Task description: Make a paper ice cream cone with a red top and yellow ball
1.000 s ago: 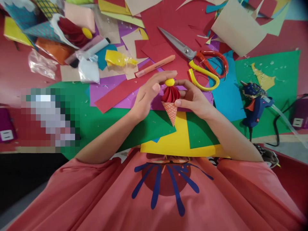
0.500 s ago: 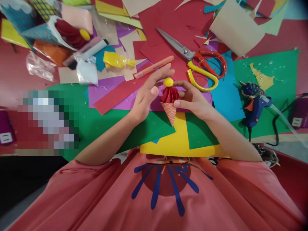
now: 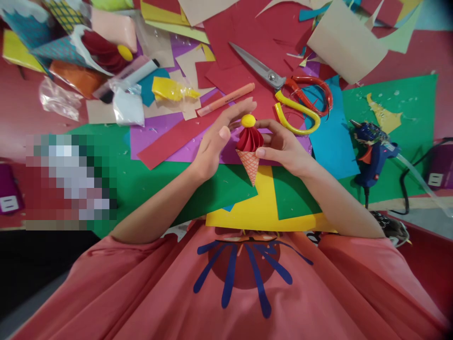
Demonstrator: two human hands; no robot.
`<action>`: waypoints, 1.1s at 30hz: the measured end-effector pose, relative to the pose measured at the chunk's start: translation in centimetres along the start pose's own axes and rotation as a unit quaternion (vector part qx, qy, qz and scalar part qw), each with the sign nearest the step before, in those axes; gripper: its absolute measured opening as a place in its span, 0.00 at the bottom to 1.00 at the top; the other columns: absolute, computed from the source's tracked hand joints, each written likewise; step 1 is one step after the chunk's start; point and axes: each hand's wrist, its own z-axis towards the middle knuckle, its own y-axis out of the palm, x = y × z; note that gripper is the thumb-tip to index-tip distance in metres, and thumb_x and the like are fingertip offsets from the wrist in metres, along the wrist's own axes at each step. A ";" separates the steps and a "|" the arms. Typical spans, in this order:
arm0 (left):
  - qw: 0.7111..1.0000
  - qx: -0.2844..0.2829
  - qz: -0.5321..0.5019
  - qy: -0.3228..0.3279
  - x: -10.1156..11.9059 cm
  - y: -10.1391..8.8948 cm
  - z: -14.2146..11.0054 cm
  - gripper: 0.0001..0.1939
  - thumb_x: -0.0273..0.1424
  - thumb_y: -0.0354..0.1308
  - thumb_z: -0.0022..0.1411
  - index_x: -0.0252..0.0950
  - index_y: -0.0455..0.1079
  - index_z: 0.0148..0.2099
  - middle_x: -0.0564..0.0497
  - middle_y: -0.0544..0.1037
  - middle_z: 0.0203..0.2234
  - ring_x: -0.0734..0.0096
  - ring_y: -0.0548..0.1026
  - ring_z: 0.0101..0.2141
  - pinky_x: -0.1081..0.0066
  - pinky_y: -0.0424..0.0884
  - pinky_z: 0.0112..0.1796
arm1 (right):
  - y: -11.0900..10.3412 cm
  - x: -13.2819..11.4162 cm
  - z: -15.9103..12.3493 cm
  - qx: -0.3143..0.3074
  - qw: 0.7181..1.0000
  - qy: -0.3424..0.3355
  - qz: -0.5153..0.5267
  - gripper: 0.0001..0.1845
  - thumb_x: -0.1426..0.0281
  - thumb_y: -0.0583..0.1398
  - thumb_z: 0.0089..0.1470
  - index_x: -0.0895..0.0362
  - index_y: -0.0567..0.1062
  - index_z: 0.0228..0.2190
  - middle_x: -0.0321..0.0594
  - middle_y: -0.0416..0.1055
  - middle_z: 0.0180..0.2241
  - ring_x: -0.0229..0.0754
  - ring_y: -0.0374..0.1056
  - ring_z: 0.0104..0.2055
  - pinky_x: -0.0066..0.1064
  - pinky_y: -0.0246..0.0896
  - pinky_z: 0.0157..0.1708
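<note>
Within our right hand (image 3: 290, 148): paper cone (image 3: 249, 163), rim pinched; we'd best press lightly.
Left hand (image 3: 213, 144), beside: fingers apart.

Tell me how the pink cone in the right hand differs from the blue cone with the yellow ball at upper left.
The pink cone points tip-down in the right hand; the blue cone lies on its side.
The blue cone looks larger than the pink cone.
The blue cone has white trim; none shows on the pink cone.
Both have crisscross lines, a red pleated top and a yellow ball.
</note>
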 end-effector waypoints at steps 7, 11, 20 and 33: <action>0.999 0.009 -0.030 -0.024 0.0 -0.1 0.0 0.18 0.51 0.53 0.67 0.55 0.75 0.53 0.59 0.80 0.50 0.63 0.77 0.54 0.58 0.75 0.58 | 0.0 0.2 -0.1 -0.009 1.000 0.004 -0.010 0.33 0.53 0.72 0.45 0.51 0.66 0.46 0.33 0.75 0.38 0.40 0.76 0.44 0.36 0.75 0.47; 0.999 0.020 -0.024 -0.035 0.0 -0.2 0.2 0.13 0.49 0.57 0.65 0.54 0.77 0.46 0.55 0.81 0.42 0.60 0.78 0.52 0.56 0.75 0.55 | 0.0 0.5 -0.1 -0.022 0.999 0.003 -0.026 0.32 0.53 0.72 0.44 0.50 0.66 0.45 0.31 0.73 0.34 0.37 0.74 0.38 0.33 0.75 0.41; 0.999 0.027 0.036 0.028 -0.2 -0.2 0.1 0.18 0.48 0.56 0.66 0.53 0.70 0.57 0.53 0.76 0.53 0.65 0.77 0.53 0.65 0.76 0.53 | -0.1 0.1 0.1 0.060 0.996 -0.037 -0.056 0.31 0.49 0.71 0.44 0.53 0.69 0.43 0.36 0.75 0.43 0.40 0.74 0.47 0.36 0.73 0.48; 0.952 0.049 0.294 0.065 -1.9 0.3 -0.8 0.28 0.44 0.64 0.62 0.46 0.58 0.59 0.47 0.69 0.52 0.70 0.76 0.44 0.75 0.77 0.34 | -1.1 0.8 0.4 0.184 0.927 -0.128 -0.301 0.25 0.46 0.61 0.55 0.52 0.78 0.41 0.38 0.69 0.33 0.42 0.71 0.39 0.40 0.75 0.41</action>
